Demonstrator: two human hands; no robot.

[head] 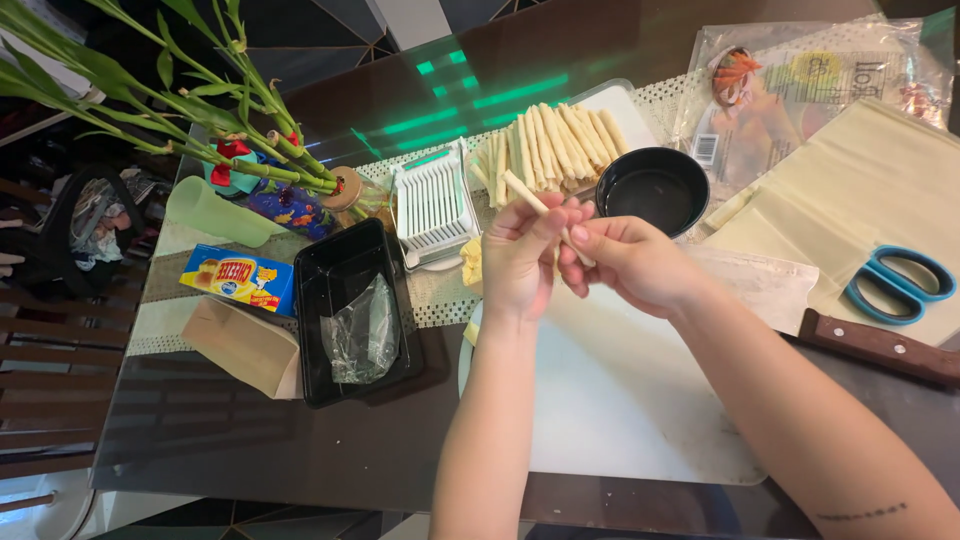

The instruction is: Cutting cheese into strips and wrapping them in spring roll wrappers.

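White cutting board [620,400], near centre. Left hand [520,262] and right hand [630,262], above board: fingers pinched on one thin pale wrapper roll [527,193]. Black tray [345,270], left. Black bowl [652,188] beyond. Finished rolls [550,140], far, piled.

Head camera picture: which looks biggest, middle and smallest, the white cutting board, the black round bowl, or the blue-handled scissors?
1. White rectangular cutting board, clearly the largest.
2. Black round bowl.
3. Blue-handled scissors.
Bowl and scissors look nearly alike, and the scissors' blades are hard to make out, so their order is unsure.
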